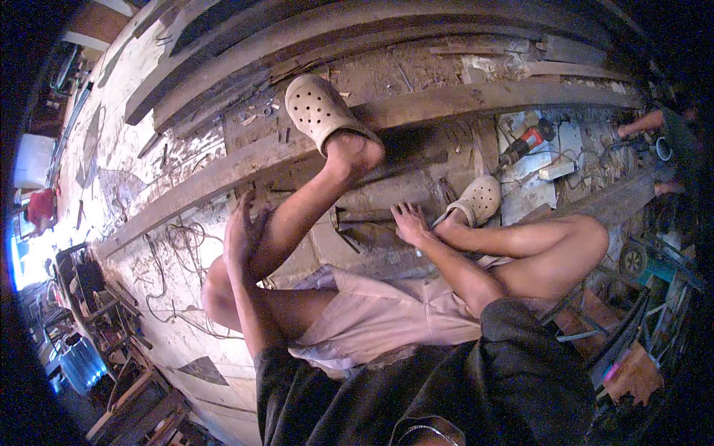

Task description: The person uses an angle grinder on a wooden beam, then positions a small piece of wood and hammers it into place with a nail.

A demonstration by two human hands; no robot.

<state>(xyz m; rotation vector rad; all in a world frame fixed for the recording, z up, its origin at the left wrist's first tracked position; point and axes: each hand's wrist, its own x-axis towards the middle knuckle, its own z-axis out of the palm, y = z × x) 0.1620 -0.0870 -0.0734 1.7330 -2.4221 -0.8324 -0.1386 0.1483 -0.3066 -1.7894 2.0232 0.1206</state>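
Note:
My left hand (245, 227) is beside my raised left shin, fingers apart and loosely bent, holding nothing visible. My left foot, in a beige clog (316, 115), rests on a long wooden beam (186, 182). Near my other foot and its clog (476, 201), my right hand (409, 223) is spread over dark metal pieces (372, 219) lying low on the floor; whether it touches them I cannot tell. A red and black power tool (524, 145) lies beyond the right clog, near a pale rectangular block (556, 169).
More timbers (223, 67) lie across the top. Tangled wires (190, 260) lie at left, beside stacked clutter and a blue round container (82, 364). Another person's limb (643, 123) shows at far right, above a wheeled green machine (639, 264) and assorted scrap (632, 372).

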